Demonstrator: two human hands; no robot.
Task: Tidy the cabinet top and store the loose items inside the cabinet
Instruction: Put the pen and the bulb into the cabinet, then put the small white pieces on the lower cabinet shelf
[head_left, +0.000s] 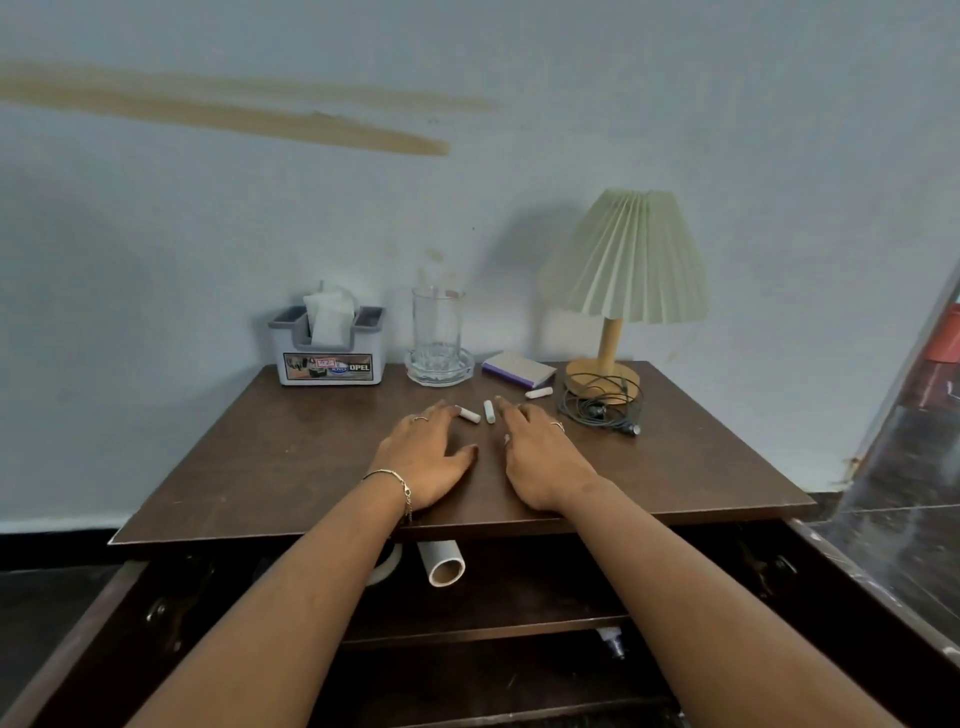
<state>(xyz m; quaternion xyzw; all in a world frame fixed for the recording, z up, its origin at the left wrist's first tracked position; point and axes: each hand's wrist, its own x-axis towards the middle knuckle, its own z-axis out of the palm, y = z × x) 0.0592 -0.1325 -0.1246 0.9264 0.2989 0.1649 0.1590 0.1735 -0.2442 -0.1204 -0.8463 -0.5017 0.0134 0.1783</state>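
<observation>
Three short white chalk-like sticks lie on the dark brown cabinet top (260, 467): one (468, 414) at my left hand's fingertips, one (489, 411) just left of my right hand's fingertips, one (538, 393) further back near the lamp base. My left hand (428, 457) rests flat on the top, fingers apart, holding nothing. My right hand (540, 457) lies flat beside it, also holding nothing. A coiled black cable (597, 405) sits right of my right hand. A purple-edged block (518, 369) lies behind the sticks.
Along the wall stand a grey tissue holder (327, 348), a tall glass on a glass dish (438, 338) and a green pleated lamp (623, 260). Both cabinet doors hang open below; a white tube (441, 564) and a tape roll (387, 569) lie on the inner shelf.
</observation>
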